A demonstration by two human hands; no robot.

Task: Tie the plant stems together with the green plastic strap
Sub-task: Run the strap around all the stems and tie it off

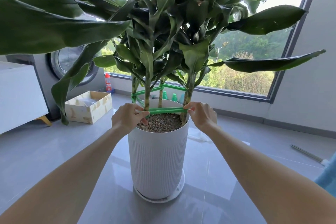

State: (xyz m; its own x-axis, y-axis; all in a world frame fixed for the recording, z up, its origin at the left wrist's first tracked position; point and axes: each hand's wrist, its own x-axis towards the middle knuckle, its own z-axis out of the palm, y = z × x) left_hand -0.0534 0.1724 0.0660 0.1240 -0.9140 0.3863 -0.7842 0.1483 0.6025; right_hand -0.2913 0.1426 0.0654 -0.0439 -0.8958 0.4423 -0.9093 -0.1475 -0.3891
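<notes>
Strap (168, 110): green, stretched flat as a doubled band across the front of the pot (158, 160), just above the soil (161, 122); ran on higher up round the back stems.
Left hand (127, 116): fingers curled, pinched the strap's left end right at the front-left stem (147, 92).
Right hand (201, 114): thumb and fingertips pinched the strap's right end, close against the front-right stem (188, 94).
Stems: rose upright from the soil, ringed by the strap.
Pot: white, ribbed, stood on a white saucer (179, 190) on the grey floor.
Box (89, 107): open, sat on the floor left of the pot, beside the washer (72, 63).
Bottle (108, 82): red-capped, stood under the window, behind the box.
Rod (307, 154): lay on the floor at right, well apart from the pot.
</notes>
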